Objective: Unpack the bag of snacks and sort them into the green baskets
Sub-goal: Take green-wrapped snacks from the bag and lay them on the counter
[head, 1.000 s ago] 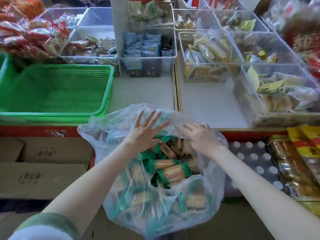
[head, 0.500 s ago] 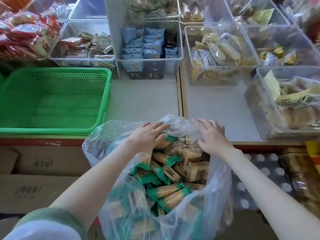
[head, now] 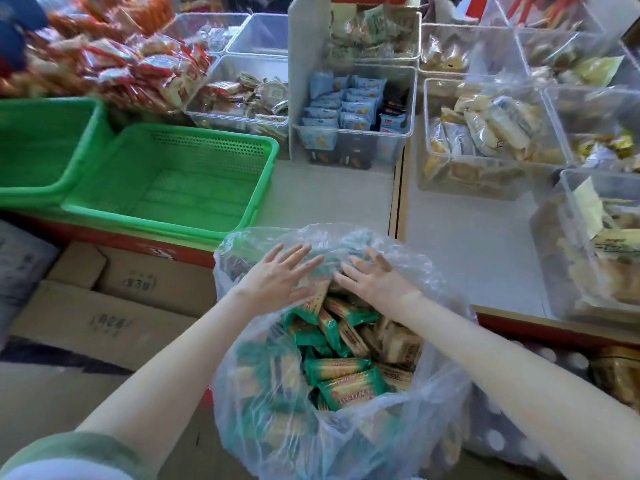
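Note:
A clear plastic bag (head: 429, 407) stands open in front of me, full of green-wrapped and tan-wrapped biscuit packs (head: 349, 386). My left hand (head: 277, 278) lies with straight, spread fingers on the packs at the bag's far inner wall. Beside it my right hand (head: 375, 280) rests the same way, fingers spread, a little apart from the left. Neither hand holds a pack. An empty green basket (head: 173, 223) sits on the shelf to the left of the bag, with a second green basket (head: 20, 197) further left, partly out of view.
Clear bins of wrapped snacks (head: 356, 119) line the back and right of the grey shelf (head: 332, 195). Red snack packets (head: 138, 71) pile at the back left. Cardboard boxes (head: 114, 306) lie below the shelf's red edge on the left.
Both hands have drawn closer together at the far side of the bag's mouth, fingers spread. The view has swung right, so the baskets sit further left.

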Action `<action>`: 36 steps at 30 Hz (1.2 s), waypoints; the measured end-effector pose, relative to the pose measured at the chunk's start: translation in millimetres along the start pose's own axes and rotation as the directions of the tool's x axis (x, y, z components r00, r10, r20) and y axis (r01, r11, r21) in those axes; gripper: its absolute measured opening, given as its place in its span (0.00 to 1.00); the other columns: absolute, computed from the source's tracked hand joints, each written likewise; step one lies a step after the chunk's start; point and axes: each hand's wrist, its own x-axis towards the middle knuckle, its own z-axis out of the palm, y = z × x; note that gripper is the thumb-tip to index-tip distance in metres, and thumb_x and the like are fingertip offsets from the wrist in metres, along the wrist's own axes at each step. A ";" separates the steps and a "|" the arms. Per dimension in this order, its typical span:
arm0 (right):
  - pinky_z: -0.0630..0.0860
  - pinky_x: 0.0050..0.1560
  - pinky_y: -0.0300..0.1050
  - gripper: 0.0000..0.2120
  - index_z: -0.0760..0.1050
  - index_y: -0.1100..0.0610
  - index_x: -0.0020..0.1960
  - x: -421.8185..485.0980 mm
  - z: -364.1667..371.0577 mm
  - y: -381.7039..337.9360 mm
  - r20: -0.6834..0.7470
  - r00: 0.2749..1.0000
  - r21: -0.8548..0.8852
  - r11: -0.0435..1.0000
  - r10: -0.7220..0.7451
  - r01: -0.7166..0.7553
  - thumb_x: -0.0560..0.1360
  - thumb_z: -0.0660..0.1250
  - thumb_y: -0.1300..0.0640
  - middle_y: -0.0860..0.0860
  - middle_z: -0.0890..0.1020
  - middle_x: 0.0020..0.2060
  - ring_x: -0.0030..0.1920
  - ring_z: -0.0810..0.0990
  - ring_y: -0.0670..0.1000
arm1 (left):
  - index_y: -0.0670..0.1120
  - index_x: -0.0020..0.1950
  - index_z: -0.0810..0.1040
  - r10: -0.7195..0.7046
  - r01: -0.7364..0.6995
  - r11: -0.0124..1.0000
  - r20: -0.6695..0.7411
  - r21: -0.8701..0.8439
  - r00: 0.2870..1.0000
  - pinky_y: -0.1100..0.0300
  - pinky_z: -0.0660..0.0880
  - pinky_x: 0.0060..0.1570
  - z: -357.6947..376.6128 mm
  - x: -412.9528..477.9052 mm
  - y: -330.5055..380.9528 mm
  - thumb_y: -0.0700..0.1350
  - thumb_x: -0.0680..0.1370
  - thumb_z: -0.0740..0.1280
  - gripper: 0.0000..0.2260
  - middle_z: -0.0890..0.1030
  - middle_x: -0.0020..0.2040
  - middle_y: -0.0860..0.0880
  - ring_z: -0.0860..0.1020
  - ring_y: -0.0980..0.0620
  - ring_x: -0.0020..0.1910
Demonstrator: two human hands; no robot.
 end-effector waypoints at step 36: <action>0.70 0.62 0.48 0.29 0.60 0.56 0.73 165.2 4.6 79.4 0.190 0.837 0.896 0.258 0.513 -0.361 0.76 0.68 0.54 0.55 0.71 0.67 0.64 0.70 0.52 | 0.49 0.80 0.45 -0.303 0.237 0.933 -0.238 -0.271 0.923 0.47 0.41 0.75 -16.8 83.7 -149.9 0.55 0.80 0.61 0.35 0.43 0.79 0.42 0.43 0.44 0.78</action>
